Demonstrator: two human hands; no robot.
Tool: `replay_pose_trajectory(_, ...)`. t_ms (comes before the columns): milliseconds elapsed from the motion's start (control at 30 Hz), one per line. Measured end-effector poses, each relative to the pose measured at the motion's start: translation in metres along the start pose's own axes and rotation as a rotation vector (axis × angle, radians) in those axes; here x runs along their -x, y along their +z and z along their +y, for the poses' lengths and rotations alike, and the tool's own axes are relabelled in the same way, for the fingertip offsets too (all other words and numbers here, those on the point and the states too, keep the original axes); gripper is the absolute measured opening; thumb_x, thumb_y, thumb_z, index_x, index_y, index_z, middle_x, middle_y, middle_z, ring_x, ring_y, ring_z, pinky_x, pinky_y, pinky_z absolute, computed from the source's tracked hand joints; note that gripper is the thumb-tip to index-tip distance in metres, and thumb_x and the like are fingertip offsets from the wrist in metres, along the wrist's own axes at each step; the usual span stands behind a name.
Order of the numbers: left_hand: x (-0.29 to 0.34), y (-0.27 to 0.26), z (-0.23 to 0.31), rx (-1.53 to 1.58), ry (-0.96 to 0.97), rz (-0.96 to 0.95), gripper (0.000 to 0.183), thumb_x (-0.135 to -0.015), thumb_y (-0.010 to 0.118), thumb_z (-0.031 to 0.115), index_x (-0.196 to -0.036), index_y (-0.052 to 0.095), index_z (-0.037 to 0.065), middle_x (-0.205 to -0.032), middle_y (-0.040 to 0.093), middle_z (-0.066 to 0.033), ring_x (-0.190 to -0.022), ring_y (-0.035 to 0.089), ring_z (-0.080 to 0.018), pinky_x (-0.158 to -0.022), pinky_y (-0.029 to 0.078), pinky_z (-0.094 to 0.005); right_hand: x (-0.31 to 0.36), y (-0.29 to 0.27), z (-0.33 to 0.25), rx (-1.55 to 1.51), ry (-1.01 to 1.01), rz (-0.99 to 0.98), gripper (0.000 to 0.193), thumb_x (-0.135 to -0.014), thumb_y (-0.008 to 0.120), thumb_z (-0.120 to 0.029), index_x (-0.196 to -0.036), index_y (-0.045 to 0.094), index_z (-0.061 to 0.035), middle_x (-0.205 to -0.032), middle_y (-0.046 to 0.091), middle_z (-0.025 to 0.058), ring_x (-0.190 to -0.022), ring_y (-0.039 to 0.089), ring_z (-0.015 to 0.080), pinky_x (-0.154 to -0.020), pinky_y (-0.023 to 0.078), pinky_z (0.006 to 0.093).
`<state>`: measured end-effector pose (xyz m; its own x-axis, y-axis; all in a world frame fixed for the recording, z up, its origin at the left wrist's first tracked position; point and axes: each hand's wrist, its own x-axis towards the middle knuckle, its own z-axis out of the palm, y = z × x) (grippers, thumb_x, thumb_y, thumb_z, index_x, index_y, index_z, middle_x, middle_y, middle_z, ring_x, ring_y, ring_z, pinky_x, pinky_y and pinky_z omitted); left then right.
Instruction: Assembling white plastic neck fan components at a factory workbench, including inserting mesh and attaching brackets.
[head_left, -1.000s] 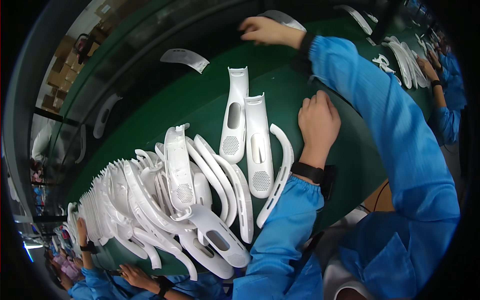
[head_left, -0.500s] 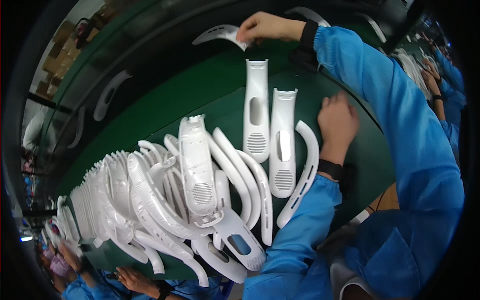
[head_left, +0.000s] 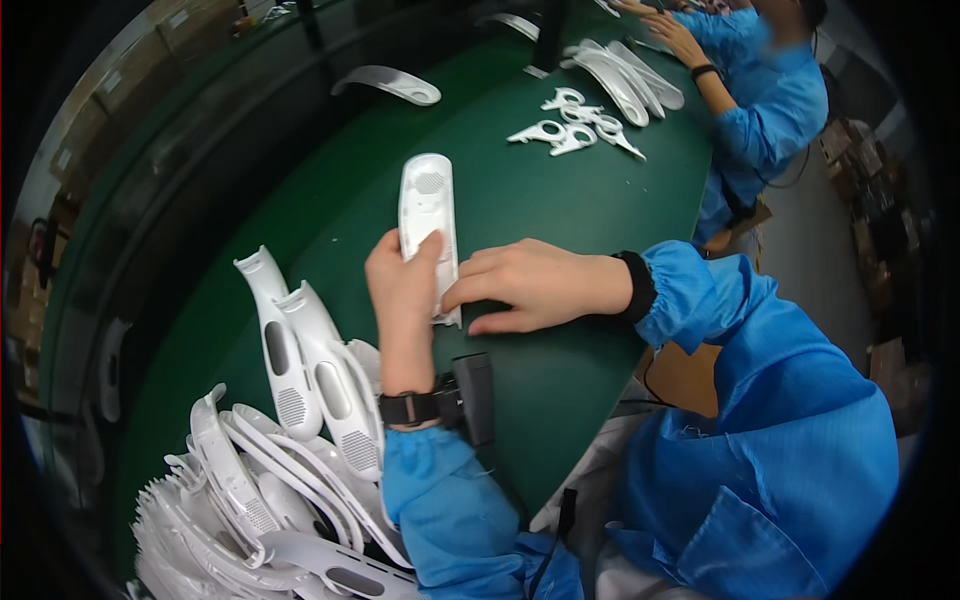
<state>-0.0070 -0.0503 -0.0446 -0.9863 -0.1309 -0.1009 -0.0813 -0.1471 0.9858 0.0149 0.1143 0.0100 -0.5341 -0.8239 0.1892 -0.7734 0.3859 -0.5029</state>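
Note:
A long white plastic shell (head_left: pixel 428 205) with a round-ended grille, its ribbed inner side facing up, stands out from my hands over the green table. My left hand (head_left: pixel 402 280) is closed around its lower part, the thumb lying across the inner face. From the right, my right hand (head_left: pixel 540 285) grips the shell's near end with bent fingers; its thumb sits lower, just off the edge. The exact contact under those fingertips is hidden. Left of my left wrist lie two white shells, one slotted shell (head_left: pixel 275 345) and another slotted shell (head_left: pixel 335 385), outer sides up.
A heap of white curved parts (head_left: pixel 200 520) fills the lower left. Several small white ring-shaped parts (head_left: pixel 575 125) lie farther off, near a stack of white shells (head_left: pixel 625 85). Another shell (head_left: pixel 400 85) lies at the far side. A co-worker (head_left: pixel 770 95) in blue sits at the upper right.
The view has swung right. My right hand has come back from the far side, where it held a white part. My left hand has left the tabletop and now holds a shell.

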Motion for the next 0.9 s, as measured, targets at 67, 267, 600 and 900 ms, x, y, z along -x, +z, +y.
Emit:
replay_pose_trajectory(67, 0.010, -0.008, 0.008, 0.076, 0.067, -0.010, 0.024, -0.085, 0.065, 0.007, -0.105, 0.062, -0.006, -0.087, 0.066, -0.0076, -0.073, 0.060, -0.0109, -0.064, 0.047, -0.0241, 0.007, -0.011, -0.002, -0.062, 0.047, -0.038, 0.022, -0.086, 0.064, -0.021, -0.103, 0.064, -0.0073, -0.087, 0.064, 0.0076, -0.080, 0.064, 0.0254, -0.068, 0.051, 0.0352)
replay_pose_trajectory(267, 0.034, -0.006, 0.059, -0.954, 0.115, -0.050, 0.030, -0.085, 0.058, 0.012, -0.113, 0.066, 0.006, -0.097, 0.071, -0.0145, -0.079, 0.067, -0.0335, -0.077, 0.050, -0.0383, 0.049, -0.075, 0.134, 0.339, 0.409, 0.283, 0.045, -0.084, 0.066, -0.023, -0.124, 0.052, -0.0067, -0.120, 0.055, 0.0166, -0.114, 0.051, 0.0333, -0.096, 0.043, 0.0411)
replay_pose_trajectory(600, 0.032, 0.020, 0.016, -1.342, 0.644, 0.180, 0.041, -0.079, 0.055, 0.002, -0.118, 0.058, 0.013, -0.106, 0.061, -0.0081, -0.102, 0.055, -0.0275, -0.098, 0.034, -0.0497, 0.040, -0.085, 0.172, 0.583, 0.535, 0.199, 0.024, -0.077, 0.062, -0.022, -0.096, 0.064, -0.0071, -0.095, 0.060, 0.0133, -0.089, 0.060, 0.0330, -0.076, 0.049, 0.0434)
replay_pose_trajectory(900, 0.029, 0.023, 0.021, -1.040, 0.570, 0.186, 0.031, -0.083, 0.055, 0.023, -0.110, 0.059, 0.009, -0.098, 0.065, -0.0103, -0.093, 0.055, -0.0250, -0.093, 0.033, -0.0395, 0.029, -0.073, 0.123, -0.555, 0.373, 0.174, 0.029, -0.095, 0.039, -0.027, -0.077, 0.050, -0.0064, -0.064, 0.047, -0.0003, -0.056, 0.048, 0.0078, -0.050, 0.039, 0.0239)
